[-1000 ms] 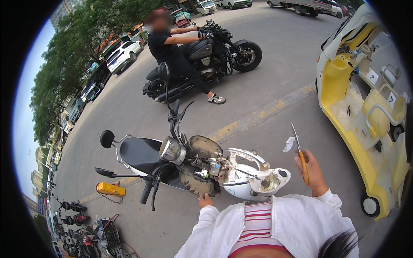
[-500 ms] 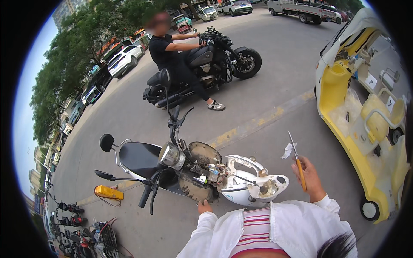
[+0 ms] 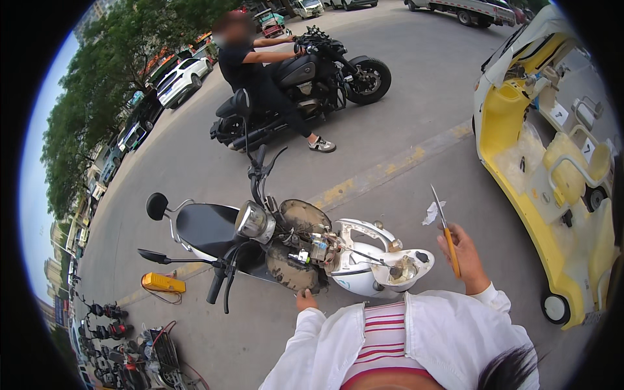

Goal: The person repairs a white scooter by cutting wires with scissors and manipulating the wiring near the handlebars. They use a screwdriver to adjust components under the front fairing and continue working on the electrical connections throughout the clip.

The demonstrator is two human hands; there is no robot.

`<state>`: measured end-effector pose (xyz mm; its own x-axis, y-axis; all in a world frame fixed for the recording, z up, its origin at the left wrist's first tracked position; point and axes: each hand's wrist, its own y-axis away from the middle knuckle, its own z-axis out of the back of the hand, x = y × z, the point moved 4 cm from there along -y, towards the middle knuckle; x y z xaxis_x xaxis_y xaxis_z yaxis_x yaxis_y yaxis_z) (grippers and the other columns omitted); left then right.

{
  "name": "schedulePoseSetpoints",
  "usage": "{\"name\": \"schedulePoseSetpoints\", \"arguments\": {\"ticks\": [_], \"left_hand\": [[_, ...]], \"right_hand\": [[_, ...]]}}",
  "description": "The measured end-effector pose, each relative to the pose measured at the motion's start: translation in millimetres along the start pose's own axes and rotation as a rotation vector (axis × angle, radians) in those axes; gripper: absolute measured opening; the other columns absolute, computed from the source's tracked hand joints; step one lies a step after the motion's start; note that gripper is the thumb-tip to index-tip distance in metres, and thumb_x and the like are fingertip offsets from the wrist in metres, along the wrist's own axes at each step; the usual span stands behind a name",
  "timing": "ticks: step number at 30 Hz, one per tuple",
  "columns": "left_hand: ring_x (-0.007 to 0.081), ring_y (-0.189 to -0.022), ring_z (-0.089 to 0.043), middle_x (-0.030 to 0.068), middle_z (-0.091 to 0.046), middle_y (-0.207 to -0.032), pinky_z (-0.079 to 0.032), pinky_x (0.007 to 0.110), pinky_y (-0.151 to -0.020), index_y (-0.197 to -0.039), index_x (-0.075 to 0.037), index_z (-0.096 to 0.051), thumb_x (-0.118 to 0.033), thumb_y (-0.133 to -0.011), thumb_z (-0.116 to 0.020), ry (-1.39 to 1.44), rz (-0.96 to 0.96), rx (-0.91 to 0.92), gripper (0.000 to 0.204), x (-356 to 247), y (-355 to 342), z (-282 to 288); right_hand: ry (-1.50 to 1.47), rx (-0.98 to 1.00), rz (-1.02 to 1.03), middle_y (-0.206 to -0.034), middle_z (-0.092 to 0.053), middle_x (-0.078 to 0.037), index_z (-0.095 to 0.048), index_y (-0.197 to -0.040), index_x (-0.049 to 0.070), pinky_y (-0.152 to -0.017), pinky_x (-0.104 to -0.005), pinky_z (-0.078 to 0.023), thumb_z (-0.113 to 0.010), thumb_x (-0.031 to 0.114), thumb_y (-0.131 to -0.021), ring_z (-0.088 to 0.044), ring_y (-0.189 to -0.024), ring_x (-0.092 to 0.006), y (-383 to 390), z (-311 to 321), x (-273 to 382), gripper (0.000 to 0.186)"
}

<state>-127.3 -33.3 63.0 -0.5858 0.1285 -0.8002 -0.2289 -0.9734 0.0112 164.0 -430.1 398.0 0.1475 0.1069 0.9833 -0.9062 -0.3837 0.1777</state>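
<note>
My right hand (image 3: 463, 253) is closed around an orange-handled tool (image 3: 450, 242) with a long silver blade pointing up. Behind the blade is a white crumpled scrap (image 3: 430, 214), apparently on the ground. A white scooter (image 3: 374, 276) stands sideways before me, its front opened up, with wiring and components (image 3: 315, 250) exposed and a round metal headlamp (image 3: 252, 221) near the handlebars. My left hand (image 3: 305, 298) grips the lower edge of the scooter's dirt-covered dark panel (image 3: 291, 270), fingers partly hidden.
A person (image 3: 250, 84) sits on a black motorcycle (image 3: 305, 78) beyond the scooter. A yellow three-wheeled vehicle (image 3: 494, 146) stands at right. A yellow box (image 3: 162, 283) with cable lies on the pavement at left, near parked scooters (image 3: 104, 331). Cars (image 3: 182, 81) line the street.
The whole view has shifted slightly, with objects sitting a little further left in the picture. My hands keep their grips; the seated person's posture is much the same.
</note>
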Motion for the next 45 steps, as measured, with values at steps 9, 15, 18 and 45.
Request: {"name": "schedulePoseSetpoints", "arguments": {"ticks": [9, 15, 18, 45], "left_hand": [[0.0325, -0.092, -0.065, 0.0198, -0.067, -0.102, -0.050, 0.039, -0.082, -0.109, 0.002, -0.063, -0.022, -0.089, -0.063, -0.028, 0.028, 0.000, 0.031, 7.8, -1.6, 3.7], [0.0337, -0.092, -0.065, 0.0202, -0.067, -0.102, -0.050, 0.040, -0.082, -0.110, 0.002, -0.064, -0.023, -0.089, -0.064, -0.055, 0.000, -0.016, 0.033, 7.3, 5.1, 4.3], [0.0345, -0.092, -0.065, 0.0207, -0.067, -0.103, -0.050, 0.040, -0.082, -0.110, 0.002, -0.064, -0.024, -0.089, -0.064, -0.076, -0.004, -0.025, 0.033, 10.2, 3.6, 8.5], [0.0291, -0.088, -0.067, 0.0170, -0.069, -0.098, -0.051, 0.039, -0.080, -0.107, 0.001, -0.064, -0.024, -0.089, -0.066, -0.054, 0.055, -0.024, 0.031, 9.0, 12.6, 4.4]], "right_hand": [[-0.016, 0.018, -0.002, -0.071, -0.045, 0.006, -0.055, -0.118, -0.001, -0.054, -0.0203, -0.030, -0.067, 0.017, -0.090, -0.036, -0.062, -0.0021, 0.6, -4.7, -3.3, 0.036], [-0.016, 0.051, 0.019, -0.072, -0.047, 0.005, -0.056, -0.117, -0.002, -0.056, -0.0211, -0.033, -0.067, 0.017, -0.090, -0.038, -0.063, -0.0031, 0.9, -6.5, -0.8, 0.036], [-0.003, 0.057, 0.022, -0.074, -0.048, 0.004, -0.056, -0.117, -0.002, -0.057, -0.0216, -0.034, -0.067, 0.018, -0.090, -0.040, -0.065, -0.0038, 2.5, -7.3, 2.4, 0.036], [0.008, 0.045, 0.002, -0.073, -0.048, 0.005, -0.055, -0.119, 0.001, -0.057, -0.0209, -0.034, -0.067, 0.016, -0.090, -0.038, -0.064, -0.0031, 3.7, 3.8, -4.3, 0.034]]}}
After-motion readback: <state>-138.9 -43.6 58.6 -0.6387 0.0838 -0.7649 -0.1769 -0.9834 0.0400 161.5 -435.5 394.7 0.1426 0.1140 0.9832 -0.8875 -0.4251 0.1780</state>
